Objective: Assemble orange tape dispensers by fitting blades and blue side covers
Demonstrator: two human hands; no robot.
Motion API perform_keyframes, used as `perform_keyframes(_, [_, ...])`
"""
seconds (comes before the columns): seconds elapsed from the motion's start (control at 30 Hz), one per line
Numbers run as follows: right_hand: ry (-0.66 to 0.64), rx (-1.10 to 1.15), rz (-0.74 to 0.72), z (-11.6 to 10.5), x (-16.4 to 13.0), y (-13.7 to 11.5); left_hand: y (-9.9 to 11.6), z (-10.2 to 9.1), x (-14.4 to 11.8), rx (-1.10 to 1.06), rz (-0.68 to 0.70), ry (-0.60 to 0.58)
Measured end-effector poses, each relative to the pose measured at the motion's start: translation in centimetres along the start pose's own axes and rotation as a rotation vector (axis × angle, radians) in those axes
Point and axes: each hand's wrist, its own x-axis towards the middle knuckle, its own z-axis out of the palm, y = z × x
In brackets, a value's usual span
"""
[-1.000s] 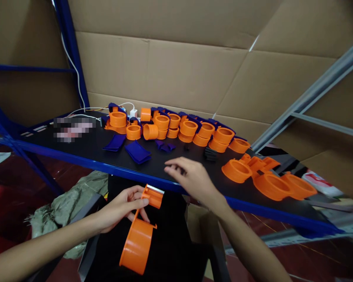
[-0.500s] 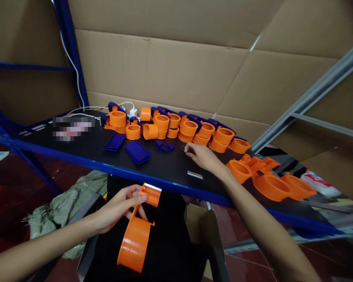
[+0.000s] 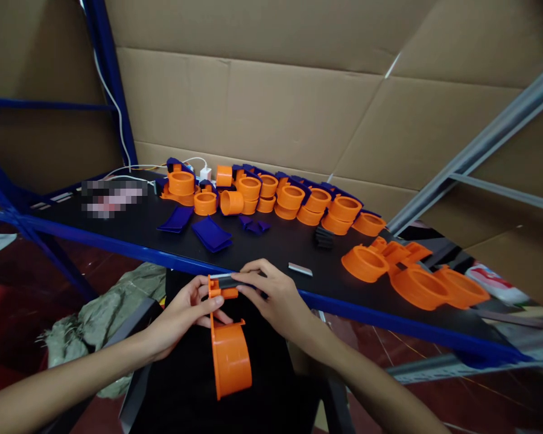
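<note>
My left hand [image 3: 194, 312] is closed on the upper frame of an orange tape dispenser [image 3: 233, 361], whose wide ring hangs down over my lap. A toothed metal blade [image 3: 220, 276] runs along the dispenser's top edge. Just under the blade lies a small dark rod-like piece [image 3: 226, 283], pinched at its right end by the fingers of my right hand [image 3: 271, 295]. The piece touches or sits very near the orange frame; whether it is seated there I cannot tell. On the table beyond lie several similar black pieces [image 3: 324, 237] and a loose metal blade [image 3: 300, 269].
Orange dispenser rings [image 3: 289, 202] stand stacked along the back of the black table [image 3: 262, 256]. More orange dispenser bodies [image 3: 419, 288] lie at the right. Blue flat plates [image 3: 211, 234] and small blue parts [image 3: 253, 225] are in the middle. A blue edge rail [image 3: 163, 255] borders the front.
My right hand has come back from the black pieces on the table to the dispenser, bringing one dark piece. The dispenser in my left hand has turned and its ring swung right.
</note>
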Motion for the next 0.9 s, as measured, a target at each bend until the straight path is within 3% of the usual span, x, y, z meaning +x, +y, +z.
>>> perform_keyframes(0.13, [0.1, 0.013, 0.056, 1.1, -0.4, -0.5, 0.1, 0.1, 0.0, 0.004, 0.021, -0.033])
perform_keyframes(0.33, [0.117, 0.07, 0.173, 1.9, -0.4, -1.4, -0.2, 0.0, -0.1, 0.023, 0.028, -0.058])
perform_keyframes(0.5, [0.099, 0.086, 0.157, 2.0, -0.6, -1.1, 0.1, 0.0, 0.1, -0.001, 0.034, -0.009])
perform_keyframes(0.7, [-0.013, 0.008, 0.075, 0.0, 0.6, -0.1, 0.3, -0.5, 0.3, -0.16, -0.033, 0.071])
perform_keyframes(0.9, [-0.032, -0.45, 0.192, -3.9, 2.1, 2.3, 0.3, -0.7, 0.3, -0.224, -0.055, 0.111])
